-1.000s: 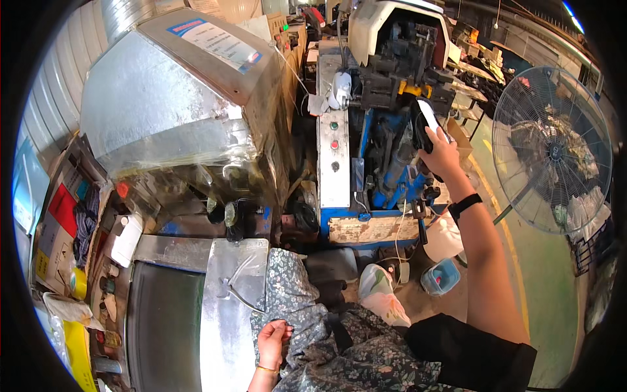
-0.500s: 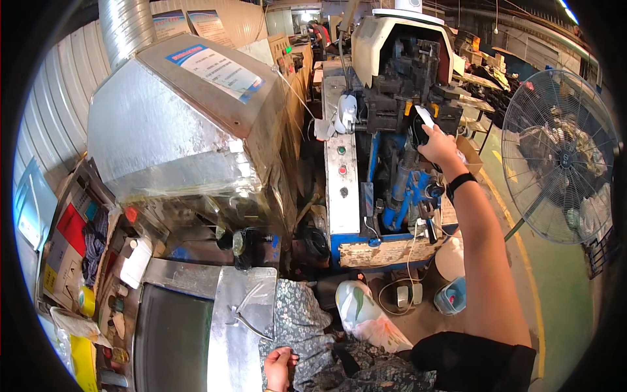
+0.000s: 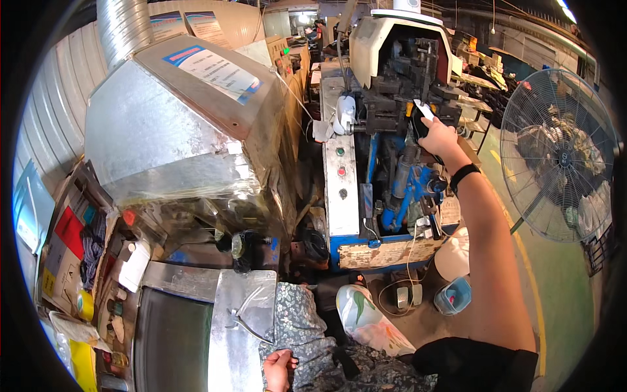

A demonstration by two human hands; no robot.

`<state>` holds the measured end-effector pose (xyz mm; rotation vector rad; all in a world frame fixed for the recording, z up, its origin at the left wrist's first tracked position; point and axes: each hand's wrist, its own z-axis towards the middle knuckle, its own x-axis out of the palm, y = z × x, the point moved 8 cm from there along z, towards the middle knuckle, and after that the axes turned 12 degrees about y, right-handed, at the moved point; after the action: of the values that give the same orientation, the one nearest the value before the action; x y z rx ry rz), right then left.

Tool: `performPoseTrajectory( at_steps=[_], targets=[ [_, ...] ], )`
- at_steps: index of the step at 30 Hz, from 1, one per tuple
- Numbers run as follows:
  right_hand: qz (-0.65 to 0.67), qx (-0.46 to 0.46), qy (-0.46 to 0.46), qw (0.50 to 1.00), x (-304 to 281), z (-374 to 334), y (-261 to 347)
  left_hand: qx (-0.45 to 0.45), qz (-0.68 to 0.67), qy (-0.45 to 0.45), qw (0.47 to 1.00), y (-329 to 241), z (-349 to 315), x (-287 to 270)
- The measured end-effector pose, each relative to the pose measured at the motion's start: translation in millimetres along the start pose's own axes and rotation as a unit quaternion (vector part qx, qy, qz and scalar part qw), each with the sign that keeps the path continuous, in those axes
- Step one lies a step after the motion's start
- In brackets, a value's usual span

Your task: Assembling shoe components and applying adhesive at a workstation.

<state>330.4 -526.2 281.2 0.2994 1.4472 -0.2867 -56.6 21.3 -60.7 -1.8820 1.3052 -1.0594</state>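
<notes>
R hand [image 3: 439,138] is closing fingers + thumb round a blk/white item [image 3: 424,110], grip mostly shut; exact kind of item unclear. Item is sitting at the front of the dark clamp mech. of the blue-framed machine [image 3: 385,121], white part angling up-left. L hand [image 3: 277,371] is resting low by the floral cloth [image 3: 297,317], fingers half curled; can't tell if it's holding anything. Metal plate [image 3: 238,356] w/ thin strips [image 3: 251,323] is lying just L of the cloth. Fan [image 3: 562,157] is standing off to R; blue bucket [image 3: 453,297] is sitting on the floor below machine.
</notes>
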Motion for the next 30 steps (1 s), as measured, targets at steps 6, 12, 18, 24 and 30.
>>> performPoseTrajectory(
  at_steps=[6, 12, 18, 24, 30],
  targets=[
    [0.033, -0.001, 0.007, 0.999, 5.6, 1.7, 0.2, 0.022, -0.008, 0.001, 1.000, 10.5, 12.6, -14.0],
    [0.043, 0.005, 0.009, 0.999, 2.0, -8.3, 2.1, 0.005, 0.020, -0.007, 1.000, 8.1, 8.6, -10.9],
    [0.040, 0.008, 0.006, 0.999, -0.2, -11.0, 1.7, -0.001, 0.023, -0.005, 1.000, 5.4, 4.3, -7.8],
    [0.043, 0.003, 0.003, 0.999, -4.1, -16.1, 3.7, 0.002, 0.024, -0.006, 1.000, 3.3, 3.0, -7.1],
    [0.018, -0.001, 0.053, 0.998, -30.9, 3.6, 5.9, 0.033, 0.000, -0.013, 0.999, 11.1, 9.7, -12.1]
  ],
)
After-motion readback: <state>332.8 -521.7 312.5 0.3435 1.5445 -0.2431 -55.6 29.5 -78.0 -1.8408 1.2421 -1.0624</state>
